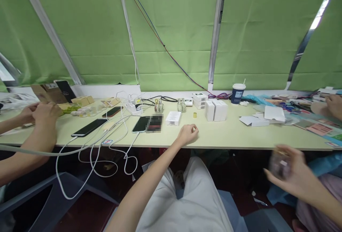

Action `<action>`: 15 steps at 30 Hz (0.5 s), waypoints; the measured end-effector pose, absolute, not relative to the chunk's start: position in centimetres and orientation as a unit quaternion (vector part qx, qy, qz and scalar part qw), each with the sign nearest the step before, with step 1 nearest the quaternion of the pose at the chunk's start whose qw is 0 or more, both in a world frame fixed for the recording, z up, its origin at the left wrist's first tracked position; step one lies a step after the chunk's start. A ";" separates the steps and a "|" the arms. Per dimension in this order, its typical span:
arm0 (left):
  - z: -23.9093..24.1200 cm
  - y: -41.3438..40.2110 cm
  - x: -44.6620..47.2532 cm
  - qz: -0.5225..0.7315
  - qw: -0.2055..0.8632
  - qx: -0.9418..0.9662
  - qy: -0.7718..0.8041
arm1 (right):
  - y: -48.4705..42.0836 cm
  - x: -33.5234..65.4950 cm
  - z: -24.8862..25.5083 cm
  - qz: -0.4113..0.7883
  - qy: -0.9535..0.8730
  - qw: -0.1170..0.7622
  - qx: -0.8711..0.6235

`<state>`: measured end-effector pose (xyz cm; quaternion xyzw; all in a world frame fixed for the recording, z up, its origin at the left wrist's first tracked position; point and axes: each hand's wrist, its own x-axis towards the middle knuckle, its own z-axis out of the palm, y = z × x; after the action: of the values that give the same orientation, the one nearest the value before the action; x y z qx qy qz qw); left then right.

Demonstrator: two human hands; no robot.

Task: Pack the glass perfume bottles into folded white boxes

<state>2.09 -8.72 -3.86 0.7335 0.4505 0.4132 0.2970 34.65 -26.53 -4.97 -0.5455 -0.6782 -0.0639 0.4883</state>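
My left hand point(188, 135) rests on the table near its front edge, fingers curled in with nothing visible in them. Off to the right, beyond the table's front edge, my right hand point(294, 168) grips a small glass bottle point(280, 164), dark inside and smeared by motion. A yellow ring-shaped piece point(195, 115) stands just behind my left hand. Close by lies a flat white box point(173, 118) with printed text. Two clear glass bottles point(159, 106) with metallic-looking parts stand farther back. Two white boxes point(216, 110) stand upright to the right.
Charging phones point(89, 128) and tangled white cables point(93, 153) spread at left, some hanging over the edge. A co-worker's hands point(44, 112) are at far left; another person's hand point(335, 105) is at far right. A blue cup point(237, 94) stands near opened white packaging point(274, 114).
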 end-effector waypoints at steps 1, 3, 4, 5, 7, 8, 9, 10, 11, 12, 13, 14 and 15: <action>-3.8 -8.8 2.2 0.412 0.283 0.738 0.452 | -23.9 32.8 -4.7 -0.051 -0.724 0.446 -0.524; -3.8 -8.9 2.1 0.412 0.264 0.743 0.457 | -18.7 28.5 -4.1 -0.025 -0.773 0.434 -0.463; -3.8 -8.9 2.0 0.414 0.261 0.742 0.459 | -16.2 26.2 -3.8 0.001 -0.785 0.444 -0.431; -3.8 -8.8 1.8 0.419 0.262 0.740 0.457 | -14.1 24.1 -3.5 0.045 -0.792 0.449 -0.411; -3.8 -8.6 1.4 0.431 0.288 0.732 0.443 | -10.8 20.4 -3.3 0.132 -0.805 0.438 -0.377; -3.8 -8.5 1.2 0.437 0.311 0.726 0.430 | -9.6 18.9 -3.4 0.154 -0.818 0.424 -0.357; -3.8 -8.4 1.0 0.439 0.334 0.723 0.415 | -8.9 17.7 -3.5 0.160 -0.824 0.423 -0.341; -3.7 -8.3 0.9 0.439 0.349 0.725 0.399 | -8.4 16.8 -3.8 0.166 -0.820 0.435 -0.332; -3.7 -8.4 0.8 0.439 0.354 0.732 0.382 | -8.1 16.1 -4.1 0.182 -0.817 0.444 -0.320; -3.6 -8.4 0.8 0.439 0.350 0.741 0.369 | -8.1 15.6 -4.4 0.200 -0.815 0.449 -0.307; -3.5 -8.5 0.9 0.438 0.341 0.750 0.359 | -8.1 15.2 -4.6 0.218 -0.812 0.451 -0.298; -3.5 -8.6 0.9 0.439 0.331 0.756 0.357 | -8.3 15.0 -4.8 0.239 -0.811 0.450 -0.288; -3.4 -8.7 1.0 0.440 0.323 0.758 0.358 | -8.5 14.9 -5.0 0.259 -0.809 0.448 -0.279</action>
<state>0.99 -8.69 -3.40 0.7575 0.3581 0.4402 0.3227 14.88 -8.45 -4.99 -0.2790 -0.8093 0.2585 0.4477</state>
